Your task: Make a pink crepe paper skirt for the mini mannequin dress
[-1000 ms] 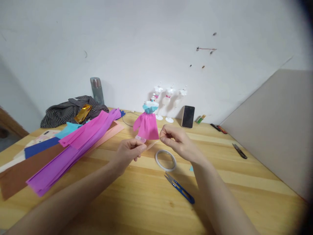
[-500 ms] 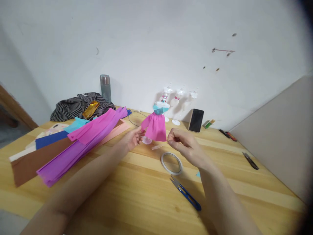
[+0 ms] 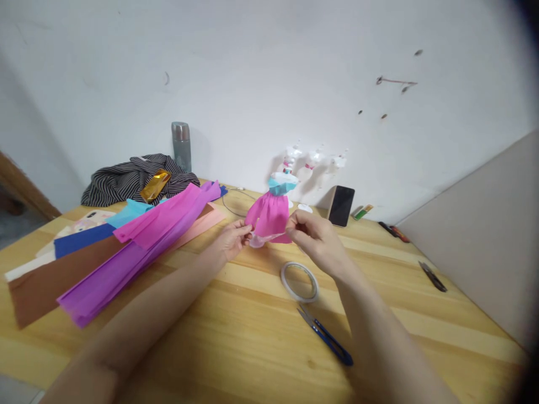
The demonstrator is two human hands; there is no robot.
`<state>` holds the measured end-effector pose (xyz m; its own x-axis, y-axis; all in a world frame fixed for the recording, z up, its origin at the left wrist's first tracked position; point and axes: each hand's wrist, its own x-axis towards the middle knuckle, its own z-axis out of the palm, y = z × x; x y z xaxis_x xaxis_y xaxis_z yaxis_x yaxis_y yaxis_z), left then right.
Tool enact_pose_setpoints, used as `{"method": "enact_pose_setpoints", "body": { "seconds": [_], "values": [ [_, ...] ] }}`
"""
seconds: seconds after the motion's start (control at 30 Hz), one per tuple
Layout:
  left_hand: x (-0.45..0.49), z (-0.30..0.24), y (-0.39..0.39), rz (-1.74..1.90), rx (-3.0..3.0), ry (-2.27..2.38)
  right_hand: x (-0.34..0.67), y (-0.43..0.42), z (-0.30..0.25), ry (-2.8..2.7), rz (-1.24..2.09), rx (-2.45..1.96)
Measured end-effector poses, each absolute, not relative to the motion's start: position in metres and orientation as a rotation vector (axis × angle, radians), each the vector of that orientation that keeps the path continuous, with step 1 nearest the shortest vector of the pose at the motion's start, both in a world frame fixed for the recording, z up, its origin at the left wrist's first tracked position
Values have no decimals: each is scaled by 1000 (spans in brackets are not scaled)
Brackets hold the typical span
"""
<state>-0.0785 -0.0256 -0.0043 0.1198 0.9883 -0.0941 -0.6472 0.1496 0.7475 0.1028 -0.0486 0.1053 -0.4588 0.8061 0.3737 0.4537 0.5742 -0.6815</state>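
A small dress form wears a bright pink pleated paper skirt [image 3: 269, 213] with a light blue paper top [image 3: 281, 186]. At the skirt's lower left, my left hand [image 3: 236, 238] pinches the pink edge. My right hand [image 3: 318, 238] is closed in a pinch beside the lower right edge; a thin pale, see-through strip [image 3: 272, 238] runs across the hem up to its fingertips. On the table below lie a roll of white tape [image 3: 286, 287] and blue-handled thread snips [image 3: 332, 343].
Left: purple crepe paper [image 3: 109, 280], brown paper [image 3: 54, 275], and a striped cloth [image 3: 113, 182] with gold foil [image 3: 155, 186]. Behind: a grey flask [image 3: 181, 148], several white figures [image 3: 314, 161] and a phone [image 3: 341, 206]. Right: a utility knife [image 3: 433, 276].
My right hand has moved in against the skirt's right edge. A pale strip now spans the hem; earlier a pale piece showed below it. The view has shifted slightly.
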Motion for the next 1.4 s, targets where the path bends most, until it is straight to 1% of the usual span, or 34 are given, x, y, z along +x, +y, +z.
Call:
{"method": "enact_pose_setpoints", "body": {
  "seconds": [0.2,0.63,0.7,0.77,0.9,0.97,1.03,1.17,1.33,1.4],
  "values": [
    [-77,-7,-23,1309,650,647,91,-44,112,-2190,332,-1078],
    [-78,-11,-18,1255,655,646,97,-29,78,-2149,124,-1130],
    [-79,-10,-19,1249,651,642,97,-30,76,-2167,188,-1100],
    [-79,-10,-20,1245,643,641,98,-36,78,-2237,360,-982],
    [-79,-10,-19,1251,632,626,100,-54,87,-2439,922,-606],
    [-78,-11,-18,1259,628,613,99,-62,87,-2521,1134,-507],
    [-78,-13,-17,1262,622,606,98,-66,83,-2595,1197,-499],
    [-80,-15,-16,1255,608,608,95,-68,72,-2607,1142,-602],
    [-80,-14,-16,1248,581,631,93,-71,69,-2387,1469,-504],
    [-80,-14,-16,1238,560,656,92,-71,66,-2383,1448,-524]
  ]
}}
